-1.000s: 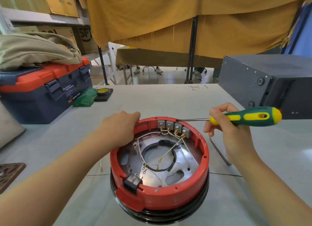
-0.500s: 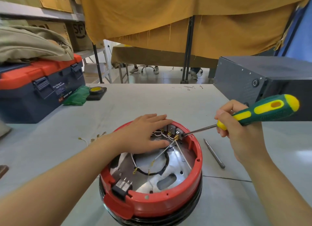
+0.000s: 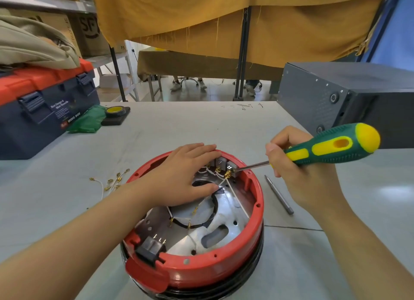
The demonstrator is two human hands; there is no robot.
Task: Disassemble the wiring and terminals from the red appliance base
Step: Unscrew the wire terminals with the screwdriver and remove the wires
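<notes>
At centre frame, the left hand (image 3: 181,178) now lies flat, fingers straight, inside the red appliance base (image 3: 197,266), where it had gripped the rim a second earlier; the right hand (image 3: 298,165) clasps the screwdriver (image 3: 331,146), its tip brought to the terminals (image 3: 224,168). Unscrewing looks imminent; loose wires (image 3: 112,182) lie left, a spare bit (image 3: 279,194) right on the tabletop (image 3: 179,124)

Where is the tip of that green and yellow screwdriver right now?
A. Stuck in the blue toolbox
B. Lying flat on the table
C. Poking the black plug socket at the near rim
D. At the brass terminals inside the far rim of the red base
D: the right hand grips the screwdriver, its shaft reaching into the red base to the brass terminals by the grey blocks.
</notes>
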